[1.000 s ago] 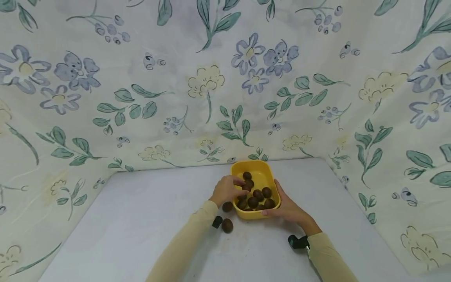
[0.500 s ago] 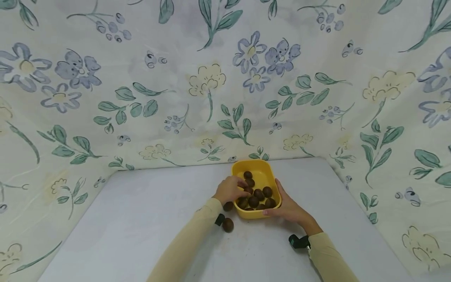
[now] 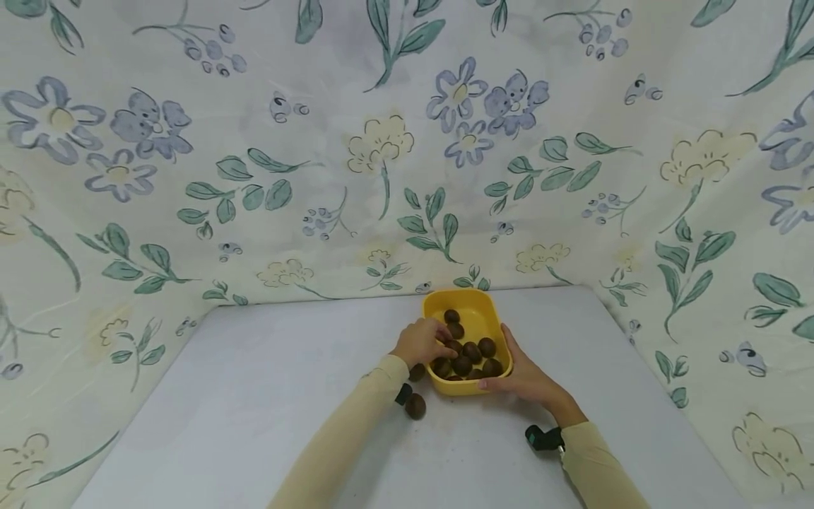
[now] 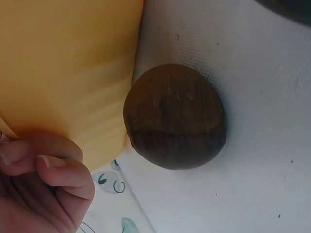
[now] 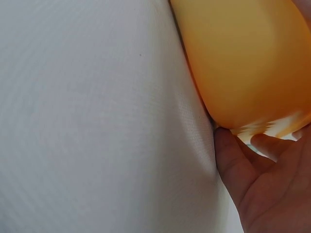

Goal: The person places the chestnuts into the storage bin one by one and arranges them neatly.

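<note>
A yellow rectangular tub (image 3: 470,387) stands near the table's back edge, with several brown chestnuts (image 3: 471,352) inside. My left hand (image 3: 421,342) reaches over its left rim, thumb and fingers round a chestnut (image 3: 453,346) among the others. In the left wrist view the curled fingers (image 4: 65,172) show at the rim, and that chestnut is hidden. My right hand (image 3: 524,376) holds the tub at its near right corner, thumb on the front and fingers along the right wall. Just outside the tub's left side lies one chestnut (image 4: 175,116), partly behind my left wrist in the head view.
Another loose chestnut (image 3: 415,406) lies on the white table (image 3: 267,382), nearer to me. Behind the table hangs a flowered cloth (image 3: 356,212), which also runs down both sides. A dark wrist camera (image 3: 543,437) sits below my right wrist.
The whole head view has shifted slightly. Both hands and the tub hold the same places relative to each other.
</note>
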`<state>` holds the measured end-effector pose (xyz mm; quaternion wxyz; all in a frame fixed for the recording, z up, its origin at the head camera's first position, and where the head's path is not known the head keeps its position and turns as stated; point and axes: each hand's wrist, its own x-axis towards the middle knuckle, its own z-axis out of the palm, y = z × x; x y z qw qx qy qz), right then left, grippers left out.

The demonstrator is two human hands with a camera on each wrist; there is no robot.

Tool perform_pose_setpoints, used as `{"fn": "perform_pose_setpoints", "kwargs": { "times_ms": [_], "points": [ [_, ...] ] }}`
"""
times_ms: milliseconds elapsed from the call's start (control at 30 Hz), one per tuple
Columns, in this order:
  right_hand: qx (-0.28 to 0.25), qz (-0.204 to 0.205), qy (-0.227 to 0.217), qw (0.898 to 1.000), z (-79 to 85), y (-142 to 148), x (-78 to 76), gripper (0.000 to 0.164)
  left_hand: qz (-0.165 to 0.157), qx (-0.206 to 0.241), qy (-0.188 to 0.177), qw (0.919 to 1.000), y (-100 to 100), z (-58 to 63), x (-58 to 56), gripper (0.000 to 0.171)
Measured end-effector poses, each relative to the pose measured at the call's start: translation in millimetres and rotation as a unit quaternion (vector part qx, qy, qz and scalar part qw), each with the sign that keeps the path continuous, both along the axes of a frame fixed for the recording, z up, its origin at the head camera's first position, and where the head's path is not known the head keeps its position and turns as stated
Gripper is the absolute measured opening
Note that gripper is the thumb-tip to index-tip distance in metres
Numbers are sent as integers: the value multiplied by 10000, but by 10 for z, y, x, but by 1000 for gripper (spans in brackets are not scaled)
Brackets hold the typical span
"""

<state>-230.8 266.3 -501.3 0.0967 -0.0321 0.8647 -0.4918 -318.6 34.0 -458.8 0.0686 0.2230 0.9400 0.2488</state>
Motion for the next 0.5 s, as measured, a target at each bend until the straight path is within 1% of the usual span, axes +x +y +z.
{"fn": "perform_pose_setpoints", "kwargs": {
  "times_ms": [200,500],
  "points": [
    [-3,-37,11,10000,6,16,-4,140,50,61,-112,9999,14,13,9,31],
    [-153,108,55,9998,16,9,4,137,163,-35,-366,9992,4,4,2,31]
  ]
}}
